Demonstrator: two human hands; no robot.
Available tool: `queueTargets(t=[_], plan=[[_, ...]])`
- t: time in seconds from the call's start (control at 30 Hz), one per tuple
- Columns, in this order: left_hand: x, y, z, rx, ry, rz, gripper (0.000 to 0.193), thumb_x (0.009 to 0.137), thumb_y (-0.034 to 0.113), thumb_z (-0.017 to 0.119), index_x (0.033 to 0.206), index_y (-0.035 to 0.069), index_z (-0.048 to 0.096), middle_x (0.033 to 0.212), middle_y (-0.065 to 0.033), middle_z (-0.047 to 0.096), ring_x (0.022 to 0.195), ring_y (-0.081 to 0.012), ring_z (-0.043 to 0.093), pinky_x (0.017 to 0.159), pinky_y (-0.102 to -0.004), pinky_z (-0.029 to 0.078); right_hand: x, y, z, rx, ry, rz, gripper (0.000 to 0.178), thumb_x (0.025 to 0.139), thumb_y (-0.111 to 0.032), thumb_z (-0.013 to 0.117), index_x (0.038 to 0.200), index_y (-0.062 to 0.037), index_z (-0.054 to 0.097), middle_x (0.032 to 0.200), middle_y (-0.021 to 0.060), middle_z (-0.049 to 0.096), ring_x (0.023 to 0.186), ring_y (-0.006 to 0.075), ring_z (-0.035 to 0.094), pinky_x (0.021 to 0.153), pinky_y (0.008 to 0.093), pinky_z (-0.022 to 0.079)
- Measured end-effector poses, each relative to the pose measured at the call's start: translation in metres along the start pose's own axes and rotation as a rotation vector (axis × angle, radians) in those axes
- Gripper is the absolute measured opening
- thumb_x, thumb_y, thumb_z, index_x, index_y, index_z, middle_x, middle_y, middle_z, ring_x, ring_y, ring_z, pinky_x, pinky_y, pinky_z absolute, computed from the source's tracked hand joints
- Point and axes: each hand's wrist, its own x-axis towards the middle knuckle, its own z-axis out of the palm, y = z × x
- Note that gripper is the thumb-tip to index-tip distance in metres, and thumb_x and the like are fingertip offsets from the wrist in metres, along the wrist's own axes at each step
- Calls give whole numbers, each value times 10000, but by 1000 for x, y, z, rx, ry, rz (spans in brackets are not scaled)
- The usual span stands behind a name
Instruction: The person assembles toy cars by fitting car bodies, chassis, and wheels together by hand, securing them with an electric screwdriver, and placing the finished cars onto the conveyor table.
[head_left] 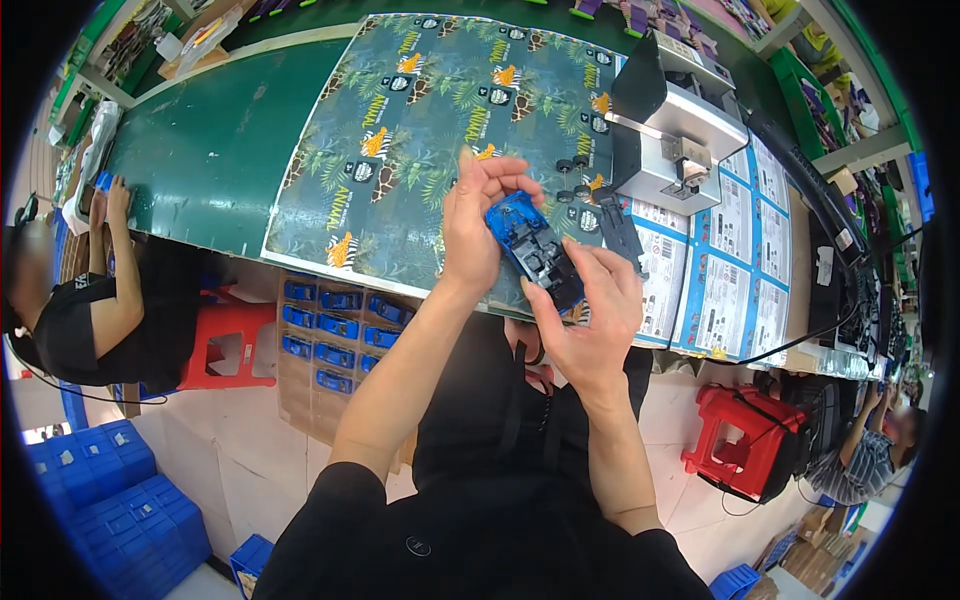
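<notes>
Over the table's front edge I have a blue toy car body [532, 240], its underside up, showing black and grey inner parts. My right hand [598, 318] pinches its lower end between thumb and fingers. Against its upper left side rests my left hand [474, 222], fingers curved round the far end; part of the grip is hidden behind the car. Just right of the car lies a flat black car chassis [622, 232]. Several small black wheels [568, 180] on axles sit beyond it on the printed sheet [400, 130].
A grey metal machine [680, 130] stands at the right of the table. Below the front edge, a cardboard box [298, 400] holds rows of blue toy cars [338, 327]. Red stools [232, 345] stand either side. A co-worker [110, 300] works at the left; blue crates [130, 530] are lower left.
</notes>
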Motion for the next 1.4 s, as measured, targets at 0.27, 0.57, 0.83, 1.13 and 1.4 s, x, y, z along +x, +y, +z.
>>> queueTargets(t=[0.27,0.57,0.83,1.13,1.4], plan=[[0,-2,-1,8,-15,6,665,1037,544,311,1102,-63,574,881,-128,649,822,-176,631,758,-293,503,3,1,7,-60,-29,6,565,626,-158,854,1135,-13,658,989,84,688,952,263,628,826,380,435],[-1,0,-2,25,-38,34,532,1042,456,406,1118,-42,577,909,-119,652,822,-157,625,740,-279,502,-2,6,5,-45,-71,27,633,619,-197,866,1175,-10,629,1066,100,676,1014,285,616,860,401,432],[-6,1,0,-52,-54,-24,327,962,213,624,1180,-18,549,1035,-127,659,930,-178,651,829,-303,527,-20,13,11,-74,-61,97,645,621,-210,864,1176,3,616,1046,123,667,972,278,614,824,390,429],[-74,-5,24,40,-15,-179,521,856,11,708,1308,30,449,1240,-154,604,1126,-219,614,972,-375,502,-28,9,2,30,84,53,694,617,-185,875,1209,36,587,1034,113,675,931,268,633,806,373,432],[-81,5,35,18,-15,-269,496,842,-35,698,1284,20,480,1234,-167,614,1064,-245,658,893,-389,568,-51,8,-44,593,-186,538,697,644,-110,889,1254,21,578,1114,125,650,953,214,637,790,313,516]])
